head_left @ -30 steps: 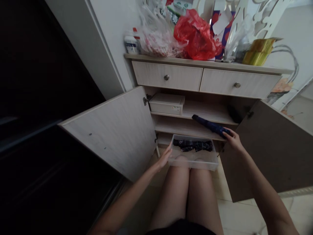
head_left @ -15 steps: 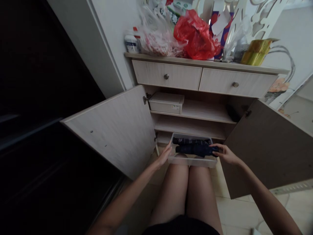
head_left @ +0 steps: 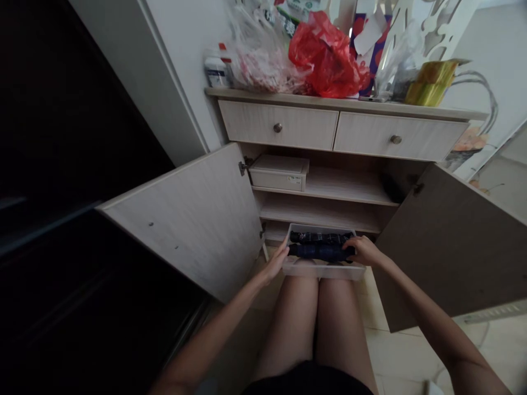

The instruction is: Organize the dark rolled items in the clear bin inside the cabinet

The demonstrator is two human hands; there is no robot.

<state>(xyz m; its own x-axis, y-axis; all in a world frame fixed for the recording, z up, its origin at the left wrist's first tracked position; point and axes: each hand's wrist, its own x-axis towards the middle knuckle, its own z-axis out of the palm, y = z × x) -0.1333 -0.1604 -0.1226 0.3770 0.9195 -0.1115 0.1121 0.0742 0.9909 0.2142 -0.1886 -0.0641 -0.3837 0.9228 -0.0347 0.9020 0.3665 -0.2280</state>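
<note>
Umbrella [head_left: 319,251] lies dim, one end covered by right hand [head_left: 364,251].

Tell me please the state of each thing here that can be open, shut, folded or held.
Left cabinet door, open.
Right cabinet door, open.
Left drawer, shut.
Right drawer, shut.
Shelf box, lid on.
Clear bin, drawn out, left hand flat against its side.
Navy umbrella, folded, in the bin, right hand gripping its end.
Plaid umbrella, folded, in the bin.

Pale wooden cabinet [head_left: 337,129], doors open, on tiled floor [head_left: 405,359].
</note>
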